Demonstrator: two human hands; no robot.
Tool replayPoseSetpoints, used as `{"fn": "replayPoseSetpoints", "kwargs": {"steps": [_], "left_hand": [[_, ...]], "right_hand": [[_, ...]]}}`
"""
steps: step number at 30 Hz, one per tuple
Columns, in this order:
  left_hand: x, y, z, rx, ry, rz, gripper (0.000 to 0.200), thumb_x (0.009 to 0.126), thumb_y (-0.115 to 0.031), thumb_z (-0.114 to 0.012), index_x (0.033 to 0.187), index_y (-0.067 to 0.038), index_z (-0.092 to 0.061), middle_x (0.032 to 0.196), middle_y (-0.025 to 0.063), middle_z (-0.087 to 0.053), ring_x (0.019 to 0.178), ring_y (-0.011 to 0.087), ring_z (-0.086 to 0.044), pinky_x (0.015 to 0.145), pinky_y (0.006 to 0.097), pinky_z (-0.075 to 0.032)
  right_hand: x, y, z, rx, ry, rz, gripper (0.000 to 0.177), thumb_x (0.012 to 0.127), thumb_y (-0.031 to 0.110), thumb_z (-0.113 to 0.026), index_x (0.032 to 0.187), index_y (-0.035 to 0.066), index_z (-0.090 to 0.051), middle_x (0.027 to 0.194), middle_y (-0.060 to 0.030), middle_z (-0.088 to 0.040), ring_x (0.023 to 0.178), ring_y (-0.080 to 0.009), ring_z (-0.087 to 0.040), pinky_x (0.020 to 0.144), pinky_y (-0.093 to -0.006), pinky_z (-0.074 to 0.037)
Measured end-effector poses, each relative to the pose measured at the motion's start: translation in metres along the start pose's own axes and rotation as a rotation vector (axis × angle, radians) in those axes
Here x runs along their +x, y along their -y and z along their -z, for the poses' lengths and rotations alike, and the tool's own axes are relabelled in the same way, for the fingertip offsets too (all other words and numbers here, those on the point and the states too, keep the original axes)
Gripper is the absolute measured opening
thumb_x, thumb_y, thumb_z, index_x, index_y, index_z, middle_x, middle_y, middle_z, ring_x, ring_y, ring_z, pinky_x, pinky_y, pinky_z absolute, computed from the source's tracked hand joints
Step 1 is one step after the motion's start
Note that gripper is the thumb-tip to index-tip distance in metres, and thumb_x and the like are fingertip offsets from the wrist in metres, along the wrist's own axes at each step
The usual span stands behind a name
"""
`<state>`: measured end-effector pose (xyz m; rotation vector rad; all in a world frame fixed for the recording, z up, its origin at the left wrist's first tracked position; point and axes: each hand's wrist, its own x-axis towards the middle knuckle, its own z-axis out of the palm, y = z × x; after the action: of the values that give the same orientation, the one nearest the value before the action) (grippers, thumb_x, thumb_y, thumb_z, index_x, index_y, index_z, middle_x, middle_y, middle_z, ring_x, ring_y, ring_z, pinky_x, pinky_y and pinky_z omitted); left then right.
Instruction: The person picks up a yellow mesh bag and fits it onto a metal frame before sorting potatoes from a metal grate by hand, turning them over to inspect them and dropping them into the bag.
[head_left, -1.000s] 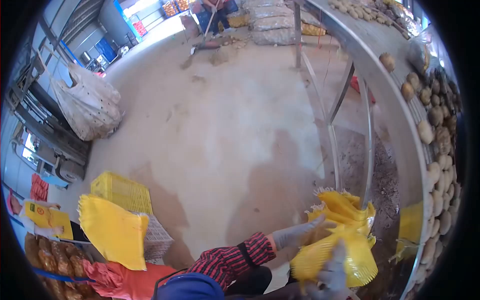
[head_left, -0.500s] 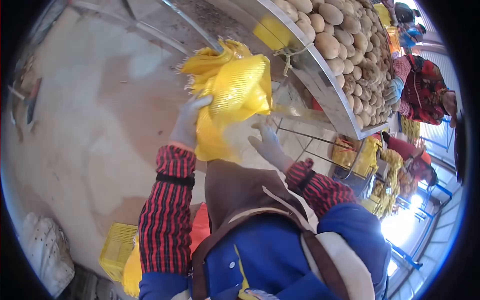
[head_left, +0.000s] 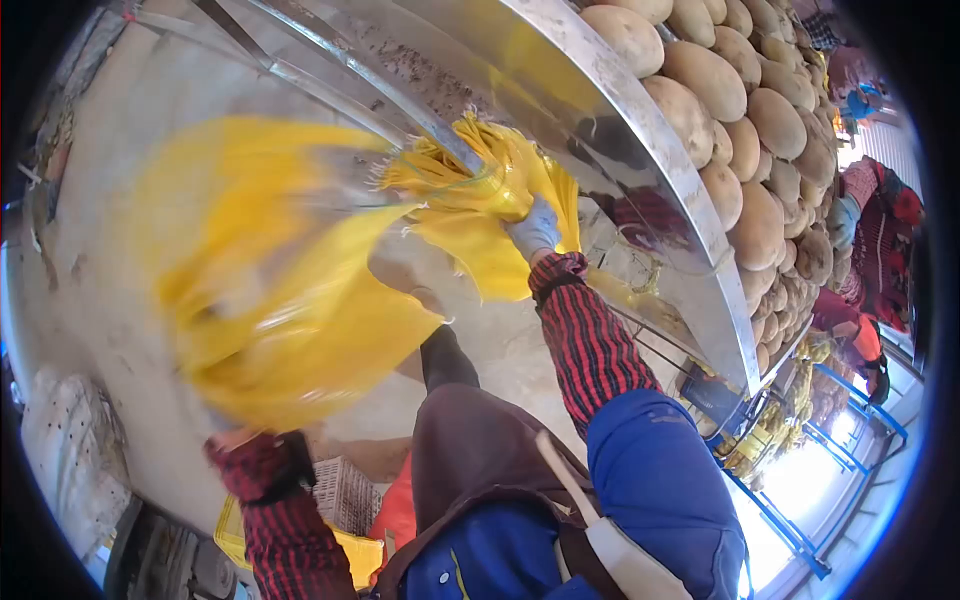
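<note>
A loose yellow woven bag (head_left: pixel 290 330) billows out at left, smeared by motion. My left hand (head_left: pixel 236 436), at its lower edge, grips it; the fingers are mostly hidden behind the fabric. A bundle of yellow bags (head_left: pixel 475 185) with frayed ends hangs by the metal frame. My gloved right hand (head_left: pixel 537 226) is closed on the bundle's right side. Beside it stands a metal-edged table (head_left: pixel 655 130) heaped with potatoes (head_left: pixel 765 130).
Metal bars (head_left: pixel 370 85) run beneath the table. A yellow crate (head_left: pixel 230 530) and a pale crate (head_left: pixel 345 495) stand near my left arm. A white sack (head_left: pixel 70 440) lies at far left. Co-workers (head_left: pixel 885 235) stand along the table's far side.
My left hand has swung down and left with a bag coming away from the bundle. My right hand has moved up onto the bundle. The table now appears closer.
</note>
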<state>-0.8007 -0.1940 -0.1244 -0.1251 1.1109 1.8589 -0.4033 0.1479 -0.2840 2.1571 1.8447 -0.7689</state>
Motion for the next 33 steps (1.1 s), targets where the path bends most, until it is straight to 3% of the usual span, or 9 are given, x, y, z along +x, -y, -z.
{"fn": "replayPoseSetpoints", "kwargs": {"steps": [5,9,13,17,19,25,29,31,33], "left_hand": [[-0.114,-0.138,0.08,0.446,-0.344,-0.252,0.047,0.102,-0.034,-0.055,0.139,-0.004,-0.056,0.132,0.0122,-0.063,0.113,0.0238,-0.064,0.1,0.0384,-0.053],[-0.17,-0.125,0.063,1.101,-0.243,0.277,0.044,0.101,-0.027,-0.057,0.137,-0.002,-0.058,0.131,0.0141,-0.063,0.114,0.0226,-0.063,0.101,0.0369,-0.051],[-0.185,-0.041,-0.043,1.039,-0.06,0.252,0.039,0.097,-0.015,-0.057,0.133,-0.002,-0.062,0.126,0.0097,-0.065,0.106,0.0152,-0.063,0.09,0.0319,-0.053],[-0.22,0.03,-0.079,1.013,0.014,0.001,0.045,0.093,-0.007,-0.059,0.138,-0.009,-0.06,0.121,0.0076,-0.069,0.104,0.0185,-0.064,0.09,0.035,-0.053],[-0.239,0.052,-0.107,1.251,0.033,-0.267,0.046,0.092,-0.007,-0.061,0.137,-0.01,-0.06,0.122,0.0113,-0.07,0.113,0.0241,-0.066,0.096,0.0391,-0.052],[-0.361,0.043,-0.138,1.19,0.149,-0.339,0.049,0.095,-0.017,-0.065,0.142,-0.007,-0.056,0.136,0.0132,-0.061,0.126,0.0255,-0.059,0.11,0.0362,-0.043],[-0.388,0.034,-0.123,0.517,0.009,-0.15,0.057,0.101,-0.032,-0.064,0.148,-0.005,-0.047,0.146,0.0094,-0.05,0.136,0.0234,-0.049,0.116,0.0355,-0.036],[-0.397,0.018,-0.131,0.64,0.043,-0.261,0.07,0.103,-0.041,-0.061,0.155,-0.003,-0.034,0.152,0.0064,-0.047,0.139,0.0184,-0.044,0.117,0.0363,-0.037],[-0.39,0.025,-0.134,0.247,0.342,-0.234,0.064,0.105,-0.039,-0.057,0.154,-0.002,-0.038,0.151,0.0066,-0.049,0.137,0.0188,-0.047,0.116,0.0353,-0.038]], "right_hand": [[0.007,-0.01,0.003,-0.171,0.074,-0.033,0.093,0.068,0.043,-0.089,0.144,0.009,-0.047,0.14,-0.02,-0.054,0.133,-0.0383,-0.05,0.111,-0.0492,-0.041],[-0.011,0.004,0.012,-0.147,0.051,-0.069,0.083,0.074,0.04,-0.085,0.141,0.01,-0.046,0.136,-0.0186,-0.056,0.134,-0.0355,-0.049,0.108,-0.0501,-0.044],[-0.059,-0.007,-0.001,0.517,-0.26,0.533,0.064,0.078,0.018,-0.077,0.134,-0.001,-0.053,0.129,-0.0222,-0.057,0.123,-0.0384,-0.054,0.111,-0.045,-0.041],[-0.182,0.018,0.016,0.681,1.297,0.543,0.066,0.108,0.055,-0.037,0.151,0.005,-0.042,0.153,-0.0133,-0.048,0.135,-0.0289,-0.049,0.112,-0.0453,-0.041],[-0.278,0.044,0.065,1.0,1.582,0.375,0.077,0.103,0.064,-0.041,0.156,0.008,-0.035,0.154,-0.0124,-0.046,0.141,-0.0279,-0.045,0.117,-0.0457,-0.038],[-0.408,0.065,0.13,1.012,1.179,0.674,0.038,0.095,0.009,-0.066,0.132,0.005,-0.054,0.113,-0.01,-0.069,0.099,-0.0262,-0.069,0.086,-0.035,-0.058],[-0.441,0.06,0.184,0.959,0.773,1.003,0.029,0.088,0.004,-0.072,0.117,0.002,-0.065,0.107,-0.011,-0.071,0.096,-0.0275,-0.07,0.081,-0.0356,-0.055],[-0.442,0.048,0.213,0.322,0.475,1.592,0.025,0.082,0.007,-0.076,0.106,0.002,-0.071,0.1,-0.0171,-0.072,0.1,-0.0329,-0.068,0.088,-0.0401,-0.054],[-0.464,0.04,0.238,0.182,0.522,1.711,0.032,0.079,0.009,-0.075,0.11,0.003,-0.07,0.101,-0.0222,-0.07,0.097,-0.0416,-0.067,0.084,-0.0445,-0.054]]}}
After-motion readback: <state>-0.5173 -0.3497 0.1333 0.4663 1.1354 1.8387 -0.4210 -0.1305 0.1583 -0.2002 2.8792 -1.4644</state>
